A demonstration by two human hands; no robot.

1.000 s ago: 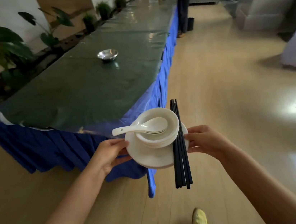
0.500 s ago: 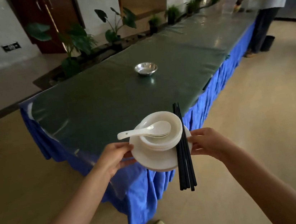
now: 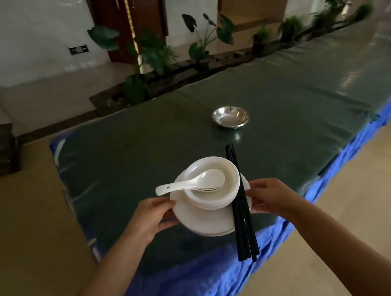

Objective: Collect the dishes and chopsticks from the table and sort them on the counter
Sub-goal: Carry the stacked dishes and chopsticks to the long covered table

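Your left hand has its fingers curled round the left rim of the white plates, thumb on top, and your right hand pinches the right rim the same way, thumb pressing down near the black chopsticks. So both hands are gripping the stack, held over the near end of the counter. The plates look like smooth glossy ceramic, round and shallow, at least two of them nested. On top sit stacked white bowls, rounder and deeper, with white soup spoons nested inside, handles poking out to the left past the bowl rim. The chopsticks are thin, straight and matte, lying along the right side of the plates, ends sticking out front and back. The counter has a dark green shiny plastic cover, wrinkly, with a blue cloth skirt hanging below. Further out on it sits a small round metal bowl, polished and reflective. Leafy potted plants line the far side.
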